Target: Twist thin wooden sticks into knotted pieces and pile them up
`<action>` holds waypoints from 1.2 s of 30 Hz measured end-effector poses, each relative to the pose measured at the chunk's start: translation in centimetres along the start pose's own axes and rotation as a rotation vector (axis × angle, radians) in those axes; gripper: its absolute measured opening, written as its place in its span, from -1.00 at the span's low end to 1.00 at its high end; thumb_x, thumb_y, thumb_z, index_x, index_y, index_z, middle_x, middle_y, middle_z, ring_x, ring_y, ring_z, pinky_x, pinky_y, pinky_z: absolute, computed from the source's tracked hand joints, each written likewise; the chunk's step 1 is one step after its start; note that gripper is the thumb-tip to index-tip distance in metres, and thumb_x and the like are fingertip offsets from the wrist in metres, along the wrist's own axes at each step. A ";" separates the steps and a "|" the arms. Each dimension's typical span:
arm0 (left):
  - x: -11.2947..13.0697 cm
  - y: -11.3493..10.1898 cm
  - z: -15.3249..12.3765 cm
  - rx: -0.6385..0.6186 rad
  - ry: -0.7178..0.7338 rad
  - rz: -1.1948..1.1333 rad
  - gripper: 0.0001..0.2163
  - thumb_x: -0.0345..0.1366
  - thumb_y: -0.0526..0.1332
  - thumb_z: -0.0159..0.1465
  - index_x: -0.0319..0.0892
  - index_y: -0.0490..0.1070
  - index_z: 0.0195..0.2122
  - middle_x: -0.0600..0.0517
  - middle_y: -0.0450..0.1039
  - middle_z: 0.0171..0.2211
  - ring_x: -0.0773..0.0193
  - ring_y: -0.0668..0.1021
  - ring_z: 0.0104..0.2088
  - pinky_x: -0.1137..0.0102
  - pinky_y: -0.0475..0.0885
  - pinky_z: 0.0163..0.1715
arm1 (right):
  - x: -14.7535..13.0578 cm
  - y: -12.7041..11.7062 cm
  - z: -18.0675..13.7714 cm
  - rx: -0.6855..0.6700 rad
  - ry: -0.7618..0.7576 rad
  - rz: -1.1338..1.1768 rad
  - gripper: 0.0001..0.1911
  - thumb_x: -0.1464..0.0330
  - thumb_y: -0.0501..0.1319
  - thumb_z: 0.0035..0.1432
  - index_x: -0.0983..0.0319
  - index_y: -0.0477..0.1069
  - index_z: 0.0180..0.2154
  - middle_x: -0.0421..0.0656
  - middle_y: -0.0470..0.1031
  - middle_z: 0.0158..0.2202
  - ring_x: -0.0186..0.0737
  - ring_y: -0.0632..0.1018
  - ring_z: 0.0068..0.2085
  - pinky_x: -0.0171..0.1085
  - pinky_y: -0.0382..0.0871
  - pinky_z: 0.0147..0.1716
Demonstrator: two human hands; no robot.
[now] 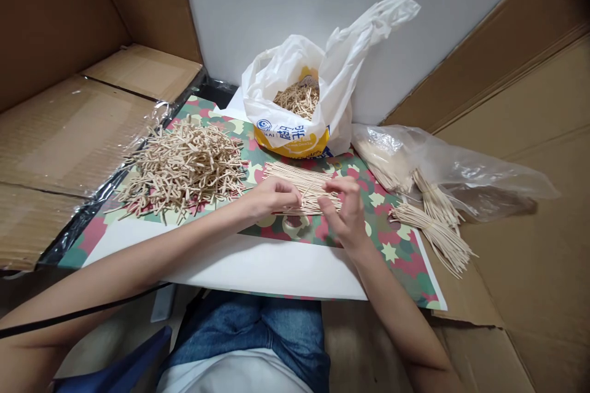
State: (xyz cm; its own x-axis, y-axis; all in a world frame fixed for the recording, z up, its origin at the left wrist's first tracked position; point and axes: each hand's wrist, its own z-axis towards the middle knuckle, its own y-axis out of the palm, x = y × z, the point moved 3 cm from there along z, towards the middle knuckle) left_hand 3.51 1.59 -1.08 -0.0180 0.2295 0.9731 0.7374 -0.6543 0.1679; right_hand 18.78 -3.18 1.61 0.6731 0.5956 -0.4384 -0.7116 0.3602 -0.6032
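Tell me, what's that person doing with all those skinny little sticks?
A person has both bare hands over a row of thin, straight, cream-coloured sticks. The left hand has its fingertips pinched together, but whatever they hold is too small to tell. The right hand is open beside it. A messy heap of short, bent, cream-coloured pieces lies to the left.

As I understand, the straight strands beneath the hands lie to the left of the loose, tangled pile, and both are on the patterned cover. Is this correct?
Not entirely: in the head view, the straight strands lie to the right of the loose, tangled pile. Both are indeed on the patterned cover.
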 end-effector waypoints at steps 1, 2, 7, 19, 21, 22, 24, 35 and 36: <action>0.1 0.0 0.0 0.003 -0.001 0.010 -0.88 -0.33 0.17 -0.02 -0.30 0.37 -0.58 0.12 0.25 -0.65 0.46 0.28 -0.61 0.52 0.16 -0.57 | -0.2 -0.3 -0.1 0.066 -0.045 -0.025 -0.76 0.42 0.11 0.09 0.15 0.17 -0.16 -0.11 0.34 -0.29 -0.15 0.38 -0.23 -0.13 0.25 -0.24; 0.1 0.1 0.0 0.004 -0.003 0.016 -0.88 -0.32 0.17 -0.03 -0.30 0.36 -0.59 0.13 0.23 -0.66 0.47 0.26 -0.62 0.52 0.14 -0.58 | -0.5 -0.5 -0.2 0.099 -0.093 -0.056 -0.75 0.44 0.11 0.08 0.15 0.17 -0.17 -0.11 0.35 -0.29 -0.14 0.37 -0.23 -0.13 0.24 -0.24; 0.1 0.2 -0.1 -0.019 -0.032 0.004 -0.86 -0.31 0.18 -0.04 -0.30 0.37 -0.58 0.13 0.24 -0.67 0.47 0.26 -0.62 0.54 0.12 -0.60 | -1.8 0.2 -0.4 -0.091 -0.313 -0.276 -0.92 0.46 0.12 0.07 0.21 0.24 -0.33 -0.17 0.41 -0.47 -0.19 0.35 -0.38 -0.22 0.15 -0.38; -0.4 -0.2 0.0 -0.115 -0.072 -0.046 -0.89 -0.34 0.21 0.05 -0.29 0.43 -0.51 0.08 0.37 -0.62 0.43 0.38 -0.57 0.54 0.21 -0.55 | -1.7 1.1 -0.3 -0.333 -0.202 -0.441 -0.91 0.38 0.05 0.15 0.26 0.24 -0.38 -0.14 0.41 -0.44 -0.18 0.35 -0.36 -0.23 0.14 -0.37; -0.1 -0.1 -0.1 -0.114 -0.069 -0.032 -0.89 -0.34 0.22 0.05 -0.30 0.43 -0.52 0.07 0.39 -0.60 0.42 0.40 -0.56 0.53 0.23 -0.52 | -1.6 1.1 -0.3 -0.360 -0.174 -0.443 -0.90 0.37 0.04 0.16 0.27 0.24 -0.37 -0.13 0.41 -0.44 -0.18 0.36 -0.35 -0.23 0.16 -0.36; 0.0 -0.1 -0.1 -0.109 -0.061 -0.027 -0.89 -0.34 0.23 0.05 -0.30 0.43 -0.52 0.06 0.40 -0.60 0.41 0.41 -0.55 0.52 0.25 -0.51 | -1.6 1.2 -0.4 -0.369 -0.160 -0.445 -0.90 0.37 0.03 0.16 0.27 0.23 -0.38 -0.13 0.41 -0.45 -0.18 0.36 -0.36 -0.22 0.16 -0.36; 0.3 0.1 -0.2 -0.097 -0.043 -0.021 -0.88 -0.34 0.24 0.04 -0.31 0.42 -0.53 0.04 0.41 -0.60 0.39 0.42 -0.54 0.50 0.27 -0.49 | -1.6 1.2 -0.4 -0.377 -0.136 -0.445 -0.90 0.39 0.02 0.16 0.26 0.23 -0.39 -0.13 0.40 -0.47 -0.19 0.36 -0.37 -0.22 0.18 -0.36; -0.8 1.3 -0.1 -0.060 -0.053 -0.408 -0.82 -0.32 0.24 0.06 -0.30 0.36 -0.61 0.08 0.26 -0.62 0.42 0.32 -0.54 0.49 0.22 -0.48 | -1.8 0.9 -0.6 -0.119 -0.268 -0.280 -0.87 0.53 0.04 0.06 0.21 0.17 -0.45 -0.17 0.36 -0.56 -0.23 0.34 -0.47 -0.24 0.23 -0.43; -1.0 1.4 -0.1 -0.069 -0.066 -0.442 -0.82 -0.32 0.24 0.06 -0.30 0.35 -0.61 0.08 0.26 -0.63 0.41 0.32 -0.54 0.48 0.22 -0.49 | -1.8 1.0 -0.7 -0.100 -0.293 -0.278 -0.87 0.53 0.04 0.06 0.21 0.16 -0.45 -0.18 0.35 -0.57 -0.23 0.33 -0.48 -0.23 0.23 -0.43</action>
State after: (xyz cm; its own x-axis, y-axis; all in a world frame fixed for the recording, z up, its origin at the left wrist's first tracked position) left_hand 4.55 0.39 -1.76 -0.2764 0.5413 0.7941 0.6218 -0.5294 0.5772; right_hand 16.98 -4.41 1.39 0.7407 0.6700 -0.0498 -0.4779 0.4733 -0.7400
